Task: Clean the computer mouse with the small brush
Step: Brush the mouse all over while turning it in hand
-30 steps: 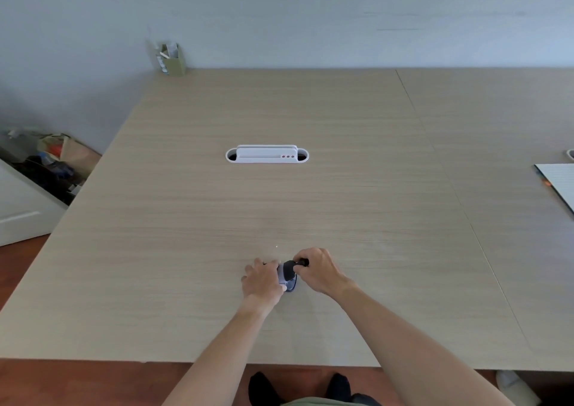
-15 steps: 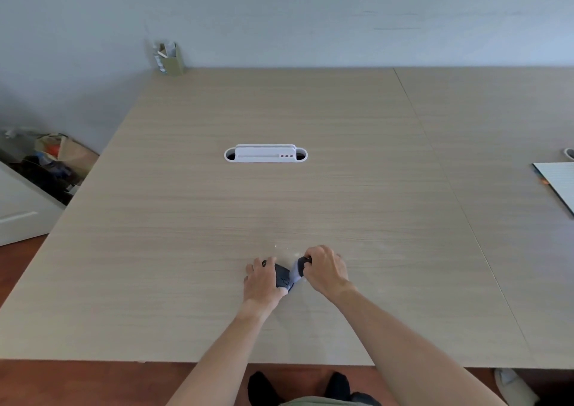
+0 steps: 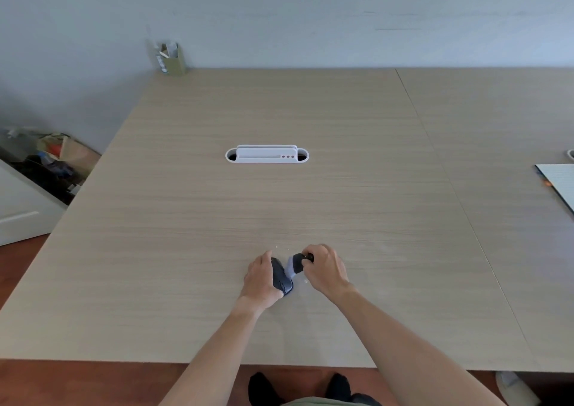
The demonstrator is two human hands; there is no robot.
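A dark computer mouse (image 3: pixel 282 276) rests on the wooden table (image 3: pixel 279 207) near its front edge, tilted on its side. My left hand (image 3: pixel 260 280) grips it from the left. My right hand (image 3: pixel 326 269) holds a small brush (image 3: pixel 296 264) with a black handle and pale bristles. The bristles touch the mouse's right side. Part of the mouse is hidden behind my left fingers.
A white cable-port insert (image 3: pixel 267 154) sits in the table's middle. A pen holder (image 3: pixel 172 58) stands at the back left corner. A notebook (image 3: pixel 559 183) lies at the right edge. Clutter (image 3: pixel 52 160) is on the floor to the left.
The mouse has been turned in my left hand and the brush has swept from over the mouse to its right side.
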